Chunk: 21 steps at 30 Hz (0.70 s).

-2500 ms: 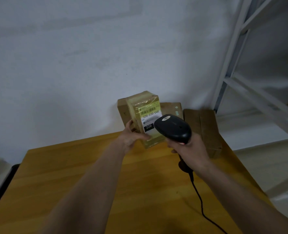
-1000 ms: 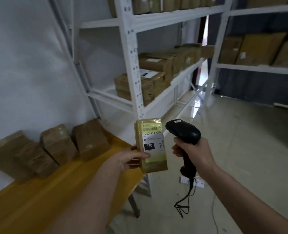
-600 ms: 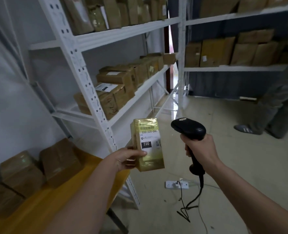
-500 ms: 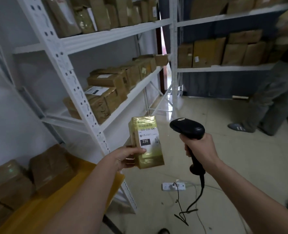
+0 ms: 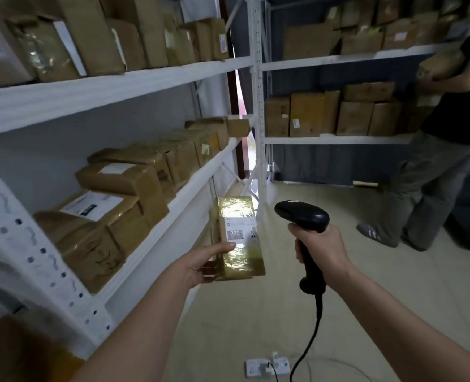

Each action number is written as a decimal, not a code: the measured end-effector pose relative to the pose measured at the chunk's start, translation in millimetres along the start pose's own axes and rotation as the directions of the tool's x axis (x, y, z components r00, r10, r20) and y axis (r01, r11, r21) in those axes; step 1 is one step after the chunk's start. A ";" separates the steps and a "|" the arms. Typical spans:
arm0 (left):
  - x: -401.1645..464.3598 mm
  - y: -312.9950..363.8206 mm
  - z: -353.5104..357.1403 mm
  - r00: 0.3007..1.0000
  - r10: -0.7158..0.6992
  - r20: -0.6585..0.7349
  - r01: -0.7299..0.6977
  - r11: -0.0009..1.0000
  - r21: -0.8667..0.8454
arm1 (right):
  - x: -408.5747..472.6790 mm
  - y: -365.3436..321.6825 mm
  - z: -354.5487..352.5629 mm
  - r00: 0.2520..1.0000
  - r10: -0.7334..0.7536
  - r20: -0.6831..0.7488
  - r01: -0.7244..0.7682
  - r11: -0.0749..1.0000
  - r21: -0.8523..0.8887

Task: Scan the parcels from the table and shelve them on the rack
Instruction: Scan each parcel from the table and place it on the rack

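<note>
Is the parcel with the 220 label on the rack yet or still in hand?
In hand. The left hand grips the parcel in front of the rack, over the floor.

Parcel storeroom.
White steel racks [image 5: 134, 81] at left and upper right hold rows of taped brown parcels [image 5: 123, 183].

White rack [image 5: 173, 78] at left, brown boxes [image 5: 123, 188] packed along two shelves, second rack [image 5: 338, 139] behind with boxes, power strip [image 5: 266, 368] on floor [image 5: 393, 285]

One held parcel [image 5: 239, 238], one scanner [image 5: 302, 219], two racks [image 5: 118, 86], one power strip [image 5: 266, 366].
</note>
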<state>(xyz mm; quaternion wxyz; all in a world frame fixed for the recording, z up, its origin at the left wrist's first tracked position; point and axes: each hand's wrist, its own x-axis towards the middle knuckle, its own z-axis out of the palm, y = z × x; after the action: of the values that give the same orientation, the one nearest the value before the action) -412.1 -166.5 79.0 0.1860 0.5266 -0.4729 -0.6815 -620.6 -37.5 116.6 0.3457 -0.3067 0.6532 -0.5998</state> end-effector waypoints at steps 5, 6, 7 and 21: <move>55.7 73.8 -11.8 0.996 0.084 -0.041 -0.083 0.996 0.024 | 78.7 -34.4 31.8 0.999 -0.012 0.031 0.010 0.999 0.046; 66.4 86.2 -11.8 0.994 0.099 -0.048 -0.098 0.995 0.027 | 91.7 -38.0 36.0 0.999 -0.015 0.037 0.013 0.999 0.044; 75.5 97.6 -10.1 0.992 0.111 -0.052 -0.110 0.994 0.024 | 103.4 -40.0 39.1 0.999 -0.015 0.040 0.013 0.999 0.040; 163.3 171.9 -8.8 0.977 0.166 -0.134 -0.165 0.986 0.023 | 248.8 -76.7 68.0 0.994 0.024 0.109 -0.038 0.991 0.131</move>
<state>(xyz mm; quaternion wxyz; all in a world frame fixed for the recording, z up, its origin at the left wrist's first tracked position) -507.8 -376.3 135.0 0.2708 0.5317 -0.5052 -0.6235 -708.5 -286.3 169.3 0.4090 -0.3046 0.5972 -0.6191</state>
